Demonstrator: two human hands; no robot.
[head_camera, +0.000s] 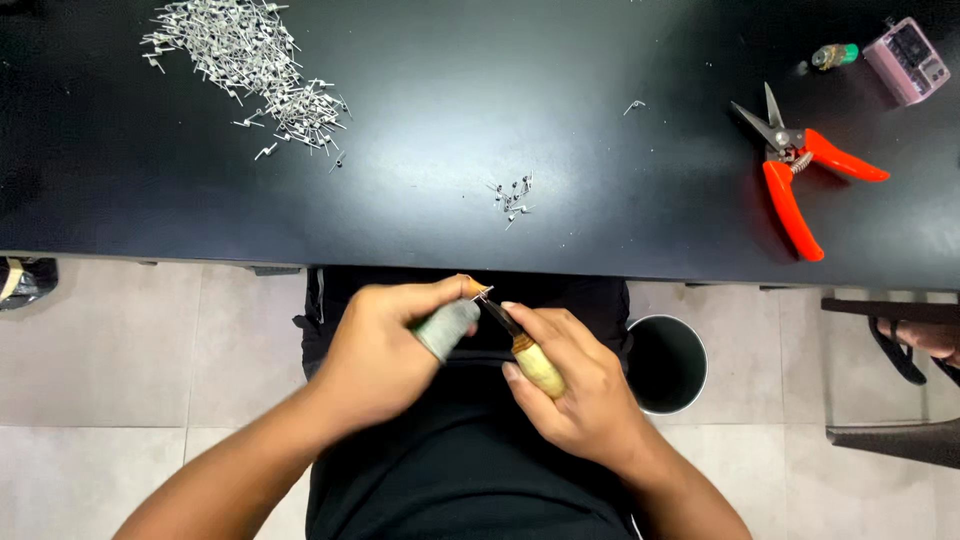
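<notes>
Below the desk (450, 130) edge at lower centre, your left hand (385, 350) pinching a small metal piece (484, 292), gloved thumb (447, 328) alongside, your right hand (575, 385) gripping a wooden-handled tool (525, 350), tip touching the piece.

Worktop (450, 130) black, glossy. Pin pile (245, 65) silver-grey. Cutters (800, 170) with bright orange-red handles, grey blades. Small box (907, 60) pale pink. Tool handle (538, 366) light yellowish wood, dark shaft. Thumb cover (447, 329) grey-green. Bin (665, 362) black inside, white rim. Floor tiles (110, 380) light grey.
</notes>
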